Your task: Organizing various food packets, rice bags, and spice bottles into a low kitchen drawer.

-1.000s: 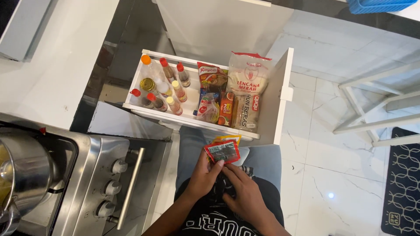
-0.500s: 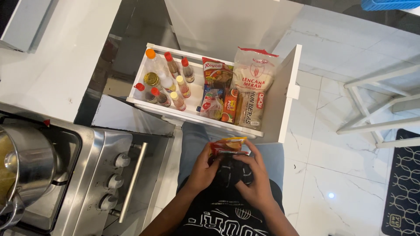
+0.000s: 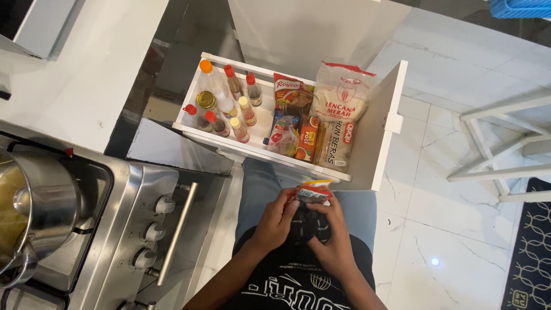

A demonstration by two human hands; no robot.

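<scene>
Both my hands meet in front of my waist over a small red and yellow sachet packet (image 3: 310, 193). My left hand (image 3: 275, 221) pinches its left edge, and my right hand (image 3: 332, 240) grips it from the right and below. Just beyond the packet is an open white pull-out drawer (image 3: 385, 135). Inside it stand several sauce bottles (image 3: 225, 104) with red, orange and yellow caps on the left. Flour and rice bags (image 3: 340, 115) and seasoning packets (image 3: 291, 117) fill its right side.
A steel stove with knobs (image 3: 152, 232) and an oven handle (image 3: 177, 232) is at my left, with a metal pot (image 3: 34, 209) on it. A white countertop (image 3: 86, 63) lies at upper left. A white chair frame (image 3: 505, 155) and patterned rug (image 3: 531, 252) are on the right.
My hands drew the sachet closer to my body and folded it flatter. My right hand came up around its right side. The drawer looks larger as my view shifted.
</scene>
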